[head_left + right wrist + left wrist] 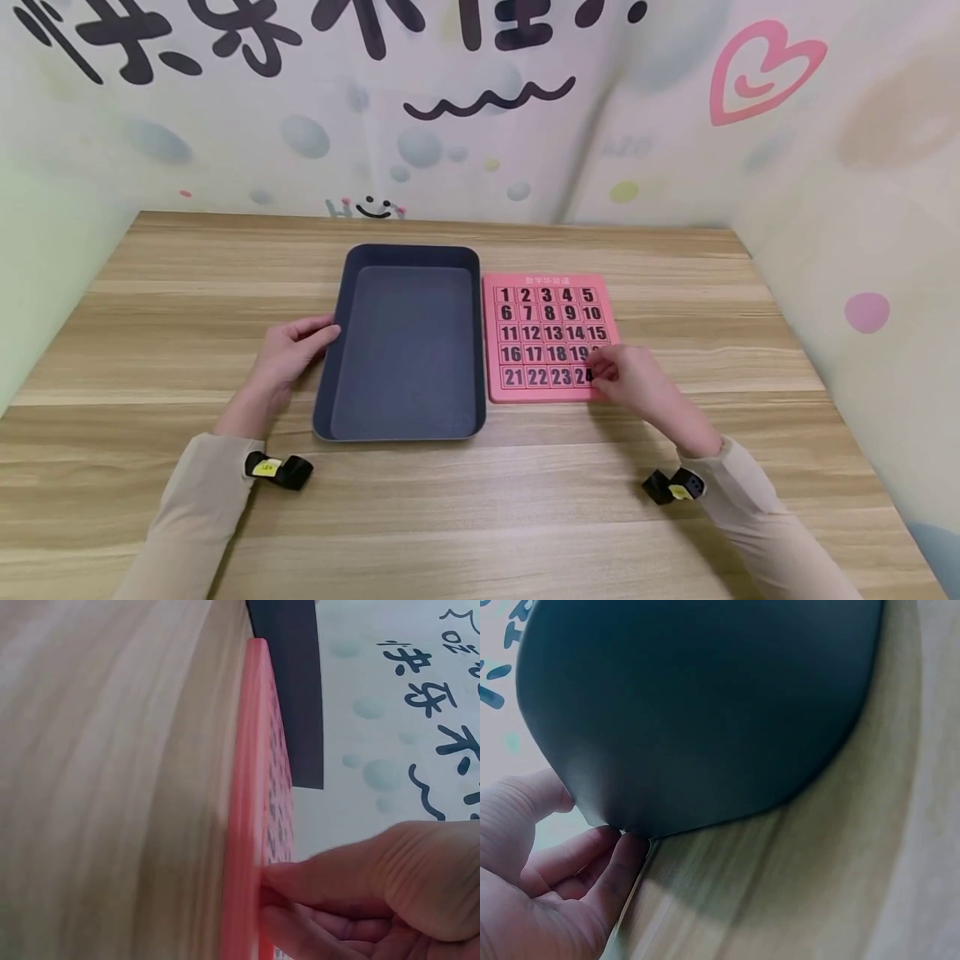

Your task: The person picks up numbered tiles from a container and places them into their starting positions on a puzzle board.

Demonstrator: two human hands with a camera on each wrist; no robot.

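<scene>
A dark grey rectangular tray [411,350] lies on the wooden table, its inside bare. My left hand [291,354] holds it at the left rim; in the left wrist view, the thumb [544,796] and the fingers [622,862] meet the tray wall [697,727]. Just right of the tray is a pink number puzzle board [495,337] with rows of numbered tiles. Thumb and fingertips of my right hand [633,379] touch the board's lower right corner, covering part of the tiles there. Whether a tile is between those fingertips is hidden.
The wooden table [480,517] runs back to a printed wall covering [480,175] with lettering, dots and a pink heart. Further walls stand at the left and right. A small black camera is strapped to each wrist over a beige sleeve [187,508].
</scene>
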